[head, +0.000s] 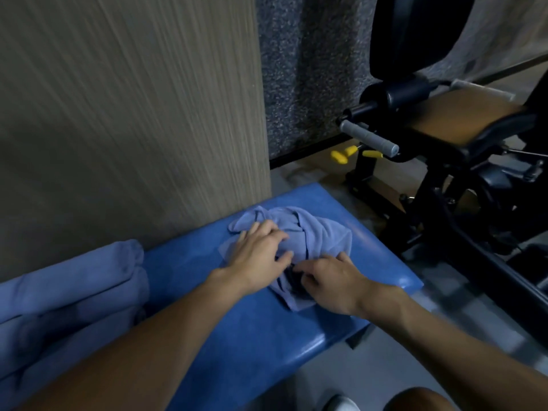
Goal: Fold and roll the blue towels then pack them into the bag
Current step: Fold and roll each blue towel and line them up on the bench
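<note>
Both forearms are bare down to the left hand and right hand.

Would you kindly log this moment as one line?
stage: blue towel crumpled; left hand: rests on it; right hand: fingers curled on it; surface: blue bench

Soft cloth towel, glossy vinyl bench

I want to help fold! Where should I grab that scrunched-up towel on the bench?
I'd pinch the loose corner poking out at the far left of the towel, coming from the wall side. It lies free on the bench; the middle is bunched under the left hand and right hand.
</note>
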